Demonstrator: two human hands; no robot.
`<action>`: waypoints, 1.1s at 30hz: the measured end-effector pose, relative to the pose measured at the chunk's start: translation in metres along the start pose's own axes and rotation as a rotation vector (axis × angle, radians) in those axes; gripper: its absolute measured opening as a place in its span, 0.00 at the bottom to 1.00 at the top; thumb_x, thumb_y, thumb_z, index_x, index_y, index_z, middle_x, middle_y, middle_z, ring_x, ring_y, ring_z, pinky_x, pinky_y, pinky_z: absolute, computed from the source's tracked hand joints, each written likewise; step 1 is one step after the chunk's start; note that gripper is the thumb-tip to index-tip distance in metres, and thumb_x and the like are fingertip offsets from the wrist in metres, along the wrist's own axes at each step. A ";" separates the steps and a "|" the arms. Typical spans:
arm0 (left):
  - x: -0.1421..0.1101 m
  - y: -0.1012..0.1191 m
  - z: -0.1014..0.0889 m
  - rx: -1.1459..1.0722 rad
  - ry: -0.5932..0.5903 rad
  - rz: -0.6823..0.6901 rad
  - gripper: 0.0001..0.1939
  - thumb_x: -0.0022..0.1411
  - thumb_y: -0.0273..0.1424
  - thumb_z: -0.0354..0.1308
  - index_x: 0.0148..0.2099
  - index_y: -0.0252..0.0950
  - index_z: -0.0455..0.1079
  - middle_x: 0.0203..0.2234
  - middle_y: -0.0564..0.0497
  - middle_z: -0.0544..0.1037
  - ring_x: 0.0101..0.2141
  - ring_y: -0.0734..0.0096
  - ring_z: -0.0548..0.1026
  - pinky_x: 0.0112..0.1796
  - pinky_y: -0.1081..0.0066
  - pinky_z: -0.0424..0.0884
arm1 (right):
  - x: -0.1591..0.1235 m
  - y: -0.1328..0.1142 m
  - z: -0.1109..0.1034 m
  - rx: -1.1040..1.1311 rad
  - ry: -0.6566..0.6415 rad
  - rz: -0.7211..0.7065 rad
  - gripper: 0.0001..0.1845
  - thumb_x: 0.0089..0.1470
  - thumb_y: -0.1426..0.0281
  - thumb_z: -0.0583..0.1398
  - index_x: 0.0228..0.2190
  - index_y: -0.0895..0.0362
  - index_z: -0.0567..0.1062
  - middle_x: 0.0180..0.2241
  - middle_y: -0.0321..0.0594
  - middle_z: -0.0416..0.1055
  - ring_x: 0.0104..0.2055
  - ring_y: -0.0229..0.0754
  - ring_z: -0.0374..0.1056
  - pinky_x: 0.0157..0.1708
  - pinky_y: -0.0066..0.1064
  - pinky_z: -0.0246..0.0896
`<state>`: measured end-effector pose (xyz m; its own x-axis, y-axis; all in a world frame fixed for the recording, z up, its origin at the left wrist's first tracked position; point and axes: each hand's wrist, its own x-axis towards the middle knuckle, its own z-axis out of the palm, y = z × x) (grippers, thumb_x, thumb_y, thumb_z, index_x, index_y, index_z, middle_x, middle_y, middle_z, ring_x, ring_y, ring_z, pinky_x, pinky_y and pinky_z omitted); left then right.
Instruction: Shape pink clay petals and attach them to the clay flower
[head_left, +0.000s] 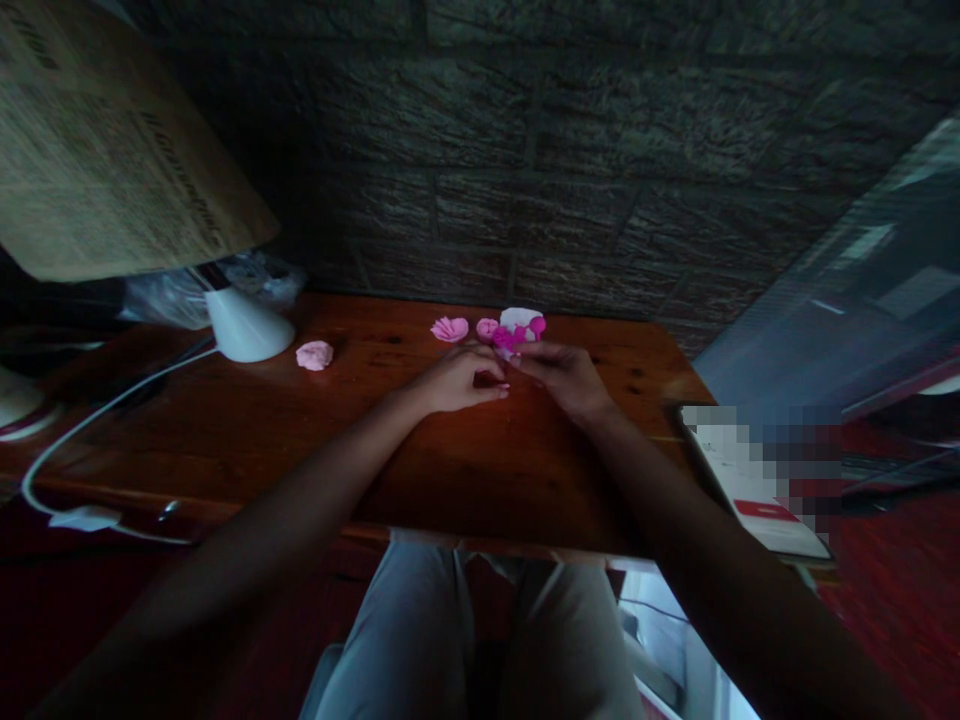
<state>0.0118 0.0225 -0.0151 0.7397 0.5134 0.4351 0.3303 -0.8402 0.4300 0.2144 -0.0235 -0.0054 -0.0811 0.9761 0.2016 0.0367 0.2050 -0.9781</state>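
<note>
2 pink flowers [450, 329] set near magenta pieces [503, 340], left hand [461, 380] half-curled, thumb parted, right hand [566, 375] pinched close, anything gripped cannot be told

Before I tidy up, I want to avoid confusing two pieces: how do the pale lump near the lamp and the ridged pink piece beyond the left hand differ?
The pale lump looks compact and crumpled; the ridged pink piece spreads like a fan. The lump sits beside the lamp base, the ridged piece just beyond the left hand. The lump is paler; the ridged piece is a stronger pink. Both rest on the wooden table.
</note>
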 end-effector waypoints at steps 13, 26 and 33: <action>0.001 0.004 -0.002 -0.016 0.087 -0.097 0.04 0.64 0.28 0.61 0.38 0.36 0.78 0.31 0.49 0.81 0.34 0.68 0.76 0.39 0.67 0.72 | 0.000 -0.005 -0.001 -0.034 -0.010 -0.026 0.19 0.41 0.51 0.73 0.27 0.54 0.84 0.30 0.39 0.80 0.35 0.42 0.72 0.39 0.36 0.66; 0.000 -0.001 -0.006 -0.046 0.206 -0.137 0.04 0.64 0.28 0.60 0.36 0.35 0.75 0.33 0.49 0.82 0.33 0.69 0.78 0.39 0.69 0.73 | 0.001 -0.001 -0.001 0.029 0.036 0.034 0.22 0.39 0.53 0.73 0.34 0.53 0.84 0.26 0.34 0.73 0.26 0.35 0.59 0.27 0.29 0.52; 0.000 -0.004 -0.005 -0.042 0.225 -0.153 0.06 0.65 0.29 0.59 0.36 0.35 0.75 0.32 0.50 0.82 0.33 0.70 0.78 0.39 0.68 0.73 | 0.002 -0.001 -0.002 0.051 0.042 0.075 0.25 0.40 0.52 0.73 0.37 0.55 0.84 0.31 0.39 0.77 0.29 0.37 0.63 0.27 0.29 0.55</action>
<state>0.0072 0.0263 -0.0127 0.5325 0.6638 0.5252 0.4001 -0.7442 0.5350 0.2162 -0.0221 -0.0042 -0.0378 0.9910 0.1287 -0.0098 0.1285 -0.9917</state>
